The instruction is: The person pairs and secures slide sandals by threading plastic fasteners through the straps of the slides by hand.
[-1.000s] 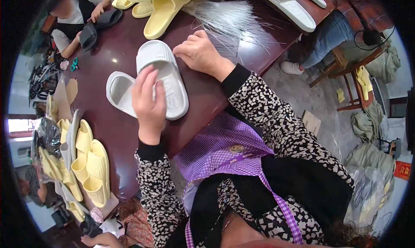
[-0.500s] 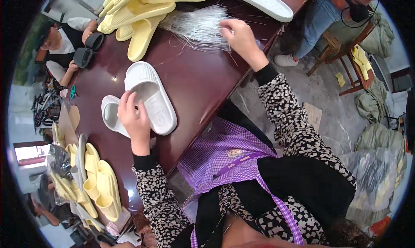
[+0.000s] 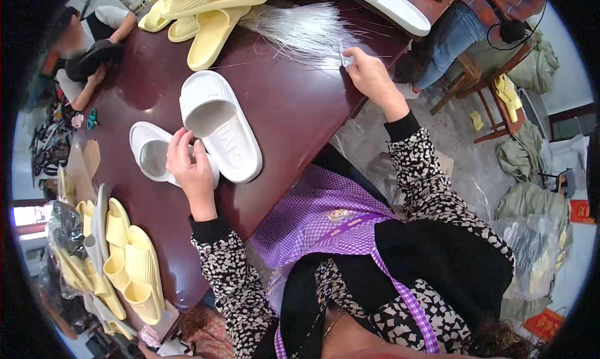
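Two light-grey slide slippers lie side by side on the dark red table: the larger-looking slipper [image 3: 240, 151] shows its footbed, and the other slipper [image 3: 142, 147] lies to its left, partly hidden by my fingers. My left hand [image 3: 190, 171] rests over that left slipper, fingers bent and thumb apart, holding nothing I can see. Farther off to the right, my right hand [image 3: 375, 84] pinches a thin clear plastic strand at the near edge of a loose bundle of such strands [image 3: 300, 30]. The strand's other end is hard to make out.
Yellow slippers [image 3: 215, 40] are piled at the far side. More grey slippers [image 3: 397, 9] lie far right. Yellow and grey slippers [image 3: 140, 259] stand at the left edge. A co-worker [image 3: 94, 59] holds dark slippers across the table; another person [image 3: 450, 40] is beyond the right edge.
My right hand has drawn slightly away from the bundle to the right, its fingertips now pinched. My left hand has shifted a little left over the slipper. The view has moved slightly.
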Available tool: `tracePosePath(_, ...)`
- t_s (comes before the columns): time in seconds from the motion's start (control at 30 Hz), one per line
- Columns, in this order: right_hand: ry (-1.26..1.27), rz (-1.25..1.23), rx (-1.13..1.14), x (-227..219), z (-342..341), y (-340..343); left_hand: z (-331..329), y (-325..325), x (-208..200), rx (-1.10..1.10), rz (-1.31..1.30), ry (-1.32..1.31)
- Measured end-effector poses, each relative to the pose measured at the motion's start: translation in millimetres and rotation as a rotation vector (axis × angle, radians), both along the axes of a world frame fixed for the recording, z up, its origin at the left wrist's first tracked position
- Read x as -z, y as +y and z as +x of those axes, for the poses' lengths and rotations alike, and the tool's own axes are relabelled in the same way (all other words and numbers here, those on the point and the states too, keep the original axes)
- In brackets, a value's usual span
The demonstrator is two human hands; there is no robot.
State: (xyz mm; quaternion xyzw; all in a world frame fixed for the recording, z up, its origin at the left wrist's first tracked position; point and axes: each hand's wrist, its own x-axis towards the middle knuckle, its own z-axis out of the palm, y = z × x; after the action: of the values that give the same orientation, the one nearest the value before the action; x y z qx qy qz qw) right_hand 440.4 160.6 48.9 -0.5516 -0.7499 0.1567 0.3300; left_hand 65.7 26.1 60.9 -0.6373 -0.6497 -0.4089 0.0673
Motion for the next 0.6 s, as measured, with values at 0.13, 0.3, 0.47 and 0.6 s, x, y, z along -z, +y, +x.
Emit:
tracePosePath(0.13,0.164,-0.021,-0.012,-2,12,-8,1,-2,0,0.002,0.002,0.029)
tracePosePath(0.3,0.166,-0.114,0.088,16,59,-23,1,-3,1,-0.009,0.022,0.054)
tracePosePath(0.47,0.163,-0.100,0.200,62,170,-46,-3,-4,3,-0.014,0.013,0.049)
tracePosePath(0.6,-0.209,-0.077,0.505,103,260,-89,-5,-4,3,-0.024,-0.028,0.008)
